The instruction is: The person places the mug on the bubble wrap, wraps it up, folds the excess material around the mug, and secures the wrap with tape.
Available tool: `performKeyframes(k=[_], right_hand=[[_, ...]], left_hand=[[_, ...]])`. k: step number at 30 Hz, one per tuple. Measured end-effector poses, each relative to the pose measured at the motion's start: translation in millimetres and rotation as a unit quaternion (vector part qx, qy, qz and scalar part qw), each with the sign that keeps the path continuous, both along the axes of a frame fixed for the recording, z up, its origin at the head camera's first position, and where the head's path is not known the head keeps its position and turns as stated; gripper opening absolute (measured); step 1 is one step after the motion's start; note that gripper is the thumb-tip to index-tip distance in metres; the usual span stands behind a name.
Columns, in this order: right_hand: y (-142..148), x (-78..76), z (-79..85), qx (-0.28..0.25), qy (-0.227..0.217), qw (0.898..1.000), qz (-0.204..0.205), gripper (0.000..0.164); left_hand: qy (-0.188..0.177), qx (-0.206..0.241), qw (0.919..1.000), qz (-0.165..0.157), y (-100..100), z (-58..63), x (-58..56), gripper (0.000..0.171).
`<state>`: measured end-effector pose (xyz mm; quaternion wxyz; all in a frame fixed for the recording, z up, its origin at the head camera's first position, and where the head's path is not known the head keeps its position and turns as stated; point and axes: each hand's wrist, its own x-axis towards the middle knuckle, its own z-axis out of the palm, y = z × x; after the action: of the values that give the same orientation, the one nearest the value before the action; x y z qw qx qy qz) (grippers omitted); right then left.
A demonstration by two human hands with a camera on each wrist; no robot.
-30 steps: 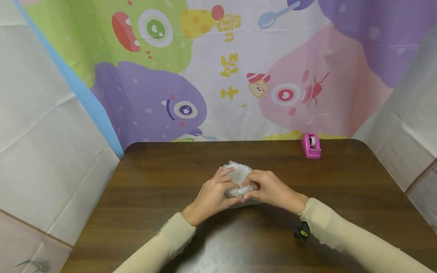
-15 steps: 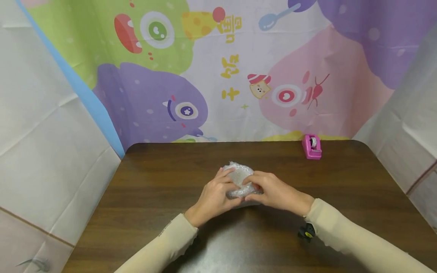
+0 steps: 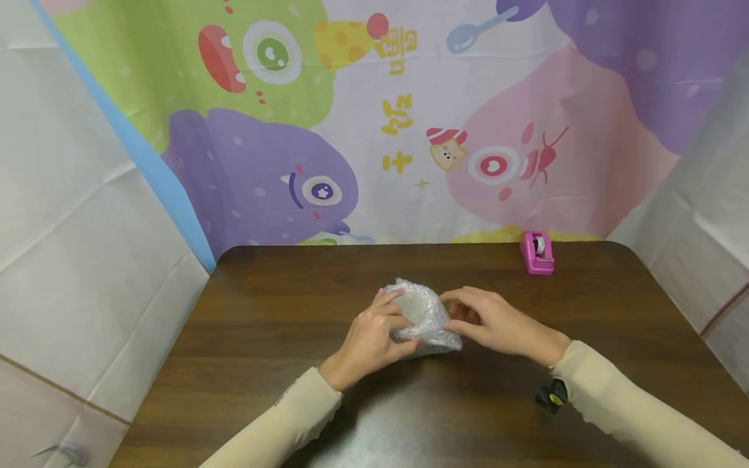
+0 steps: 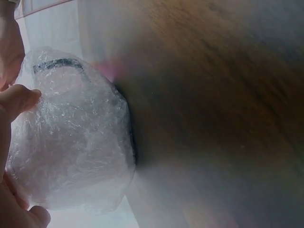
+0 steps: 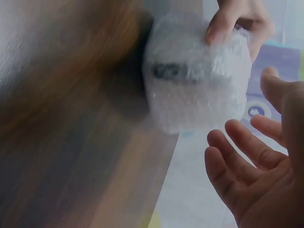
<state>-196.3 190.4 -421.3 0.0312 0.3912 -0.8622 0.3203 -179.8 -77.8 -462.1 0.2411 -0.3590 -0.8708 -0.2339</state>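
A bundle in clear bubble wrap (image 3: 430, 322) stands on the middle of the table, its contents mostly hidden. Through the layers a dark strip (image 5: 173, 72) shows faintly. My left hand (image 3: 374, 331) grips the top of the bundle from the left, thumb on the near side and fingers across the top. In the right wrist view the same left hand (image 5: 242, 21) holds the upper end. My right hand (image 3: 497, 322) is just off the bundle's right side. Its fingers (image 5: 244, 142) are spread and loosely bent, apart from the wrap, with nothing between them.
A pink tape dispenser (image 3: 538, 253) stands near the back right edge of the dark wooden table (image 3: 281, 286). Behind the table hangs a cartoon-printed curtain (image 3: 404, 214). Pale panels (image 3: 105, 214) flank both sides.
My right hand has let go of the bubble wrap and drawn off to the right, uncovering the bundle's right side. The left hand keeps its hold in almost the same place.
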Motion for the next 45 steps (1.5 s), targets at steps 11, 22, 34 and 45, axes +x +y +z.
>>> performKeyframes(k=[11, 22, 34, 45], right_hand=[[27.4, -6.9, -2.1, 0.062, -0.022, 0.993, -0.1, 0.067], [46.2, -13.6, -1.1, 0.112, -0.077, 0.968, -0.21, 0.097], [70.4, -26.5, -13.5, 0.203, 0.007, 0.944, -0.259, 0.107], [92.5, -53.2, -21.0, 0.258, 0.065, 0.912, -0.312, 0.115]], left_hand=[[-0.013, 0.008, 0.9998, 0.009, 0.6, 0.1, 2.3, 0.021], [-0.008, 0.019, 0.9998, 0.003, 1.5, -1.5, 1.7, 0.02], [-0.008, 0.019, 0.9998, 0.002, 0.8, -0.1, 1.5, 0.019], [-0.004, 0.018, 0.9998, 0.002, 2.0, -2.2, 0.9, 0.02]])
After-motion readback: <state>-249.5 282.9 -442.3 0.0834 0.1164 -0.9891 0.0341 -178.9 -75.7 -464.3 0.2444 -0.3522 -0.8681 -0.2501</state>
